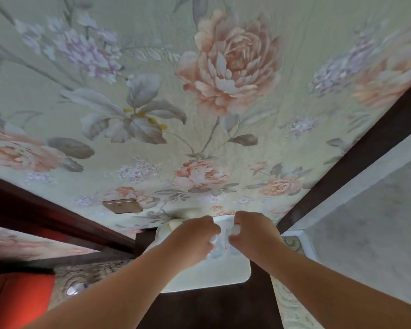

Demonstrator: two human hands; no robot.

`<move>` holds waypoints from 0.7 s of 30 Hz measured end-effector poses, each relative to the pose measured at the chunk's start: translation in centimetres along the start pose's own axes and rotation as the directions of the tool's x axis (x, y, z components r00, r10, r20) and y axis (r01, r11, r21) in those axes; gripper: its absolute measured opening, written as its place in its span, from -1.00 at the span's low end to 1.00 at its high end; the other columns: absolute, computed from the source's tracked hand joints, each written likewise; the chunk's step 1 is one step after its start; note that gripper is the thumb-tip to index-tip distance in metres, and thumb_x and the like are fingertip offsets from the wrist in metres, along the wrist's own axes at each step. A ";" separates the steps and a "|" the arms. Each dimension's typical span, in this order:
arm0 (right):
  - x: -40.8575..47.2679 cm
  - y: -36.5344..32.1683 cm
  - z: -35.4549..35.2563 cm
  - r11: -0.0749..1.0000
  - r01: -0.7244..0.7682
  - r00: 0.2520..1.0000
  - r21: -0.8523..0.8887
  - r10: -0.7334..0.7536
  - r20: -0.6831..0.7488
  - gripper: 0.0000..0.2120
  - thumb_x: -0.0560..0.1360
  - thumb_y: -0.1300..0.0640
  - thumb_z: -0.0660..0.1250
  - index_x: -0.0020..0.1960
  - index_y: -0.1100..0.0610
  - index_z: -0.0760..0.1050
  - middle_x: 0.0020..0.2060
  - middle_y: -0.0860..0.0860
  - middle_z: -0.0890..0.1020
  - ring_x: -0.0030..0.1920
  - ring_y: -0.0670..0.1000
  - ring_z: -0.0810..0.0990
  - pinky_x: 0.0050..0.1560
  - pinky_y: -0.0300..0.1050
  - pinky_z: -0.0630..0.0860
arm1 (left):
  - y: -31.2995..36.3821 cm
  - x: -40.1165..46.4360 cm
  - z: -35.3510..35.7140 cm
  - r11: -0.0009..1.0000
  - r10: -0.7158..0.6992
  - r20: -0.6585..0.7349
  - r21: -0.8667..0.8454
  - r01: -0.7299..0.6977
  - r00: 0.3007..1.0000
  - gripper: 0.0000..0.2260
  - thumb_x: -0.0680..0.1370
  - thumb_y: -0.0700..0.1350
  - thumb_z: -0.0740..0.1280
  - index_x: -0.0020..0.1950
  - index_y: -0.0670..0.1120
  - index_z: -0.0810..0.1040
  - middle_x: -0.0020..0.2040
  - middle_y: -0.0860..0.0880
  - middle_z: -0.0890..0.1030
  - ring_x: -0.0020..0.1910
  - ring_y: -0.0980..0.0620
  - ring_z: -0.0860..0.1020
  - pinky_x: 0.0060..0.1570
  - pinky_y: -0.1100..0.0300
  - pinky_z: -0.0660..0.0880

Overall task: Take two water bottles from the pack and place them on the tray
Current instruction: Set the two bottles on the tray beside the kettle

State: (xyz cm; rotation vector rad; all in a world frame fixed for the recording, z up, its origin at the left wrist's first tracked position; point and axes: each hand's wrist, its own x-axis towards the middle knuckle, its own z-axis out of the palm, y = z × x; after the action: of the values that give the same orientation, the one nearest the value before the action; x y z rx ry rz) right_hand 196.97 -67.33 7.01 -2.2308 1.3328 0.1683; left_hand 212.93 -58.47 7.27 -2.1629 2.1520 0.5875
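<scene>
A white tray (214,279) rests on a dark wooden table (207,309) against a floral wall. Both my hands reach over its far half. My left hand (192,233) is closed around a clear water bottle (215,245) with a white cap. My right hand (252,233) grips a second clear water bottle (235,230), its white cap showing by my thumb. The two bottles stand side by side, mostly hidden by my fingers. I cannot tell whether they touch the tray. The pack is mostly out of view; a bottle top (75,288) shows at lower left.
A floral wallpapered wall (199,91) fills the upper view, with a gold wall socket (122,205) at left. A pale rounded object (176,224) sits behind the tray. A red seat (17,298) is at lower left, a white ledge (304,241) at right.
</scene>
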 end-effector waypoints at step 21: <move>10.5 1.6 4.9 0.997 -0.072 0.993 0.013 0.073 -0.092 -0.73 0.51 0.01 0.43 0.17 0.07 0.64 -0.05 0.04 0.74 -0.01 0.13 0.70 -0.18 -0.14 0.49 | -4.9 8.8 6.0 0.999 -0.046 -0.192 -0.019 0.044 0.980 -0.82 0.56 -0.15 0.42 0.16 -0.07 0.65 0.07 -0.07 0.68 0.06 -0.11 0.65 0.01 0.11 0.55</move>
State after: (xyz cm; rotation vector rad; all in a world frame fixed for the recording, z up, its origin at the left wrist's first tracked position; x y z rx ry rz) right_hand 201.71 -73.65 -1.54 -2.2073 1.4612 0.0858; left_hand 215.95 -65.00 -1.97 -2.3595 2.1873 0.4068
